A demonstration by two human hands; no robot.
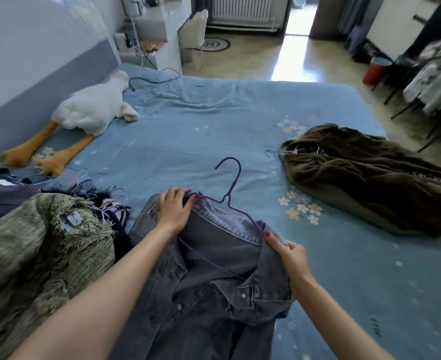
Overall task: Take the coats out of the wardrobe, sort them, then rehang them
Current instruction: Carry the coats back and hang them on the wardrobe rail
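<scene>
A grey denim jacket (209, 276) lies in front of me on the blue bed (188, 120), with a purple wire hanger (231, 188) partly inside its collar and its hook pointing away. My left hand (174, 210) grips the jacket's left shoulder at the hanger's end. My right hand (291, 253) pinches the right shoulder fabric by the hanger's other arm. A brown corduroy coat (365, 175) on a hanger lies at the right. A fuzzy green coat (40, 248) tops a pile of dark garments (4, 188) at the left.
A white plush goose (92, 107) lies along the headboard at the left. A black cable (152, 76) trails across the bed's far end. Beyond the bed stand a white desk (162, 19) with a chair (193, 35), a red bin (375, 70) and a clothes rack (435, 74).
</scene>
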